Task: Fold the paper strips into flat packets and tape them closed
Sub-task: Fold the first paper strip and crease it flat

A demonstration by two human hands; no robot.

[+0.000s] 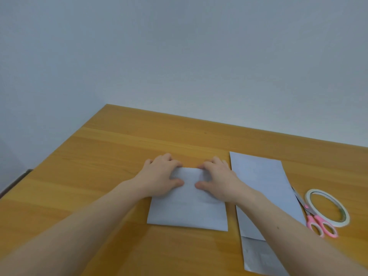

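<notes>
The left hand (159, 176) and right hand (218, 179) press flat, fingers spread, on the folded paper's (187, 210) far edge.

Both forearms are bare to the frame's edge, no sleeves showing, the left hand (159, 177) and right hand (219, 180) bare too, with short-nailed fingers (201, 185).

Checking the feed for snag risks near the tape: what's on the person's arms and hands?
Nothing worn that shows. The left hand and right hand are bare, no gloves, rings or watch visible. Both forearms are uncovered to the frame edge, no sleeves in view. The right forearm has one small dark mark.
</notes>
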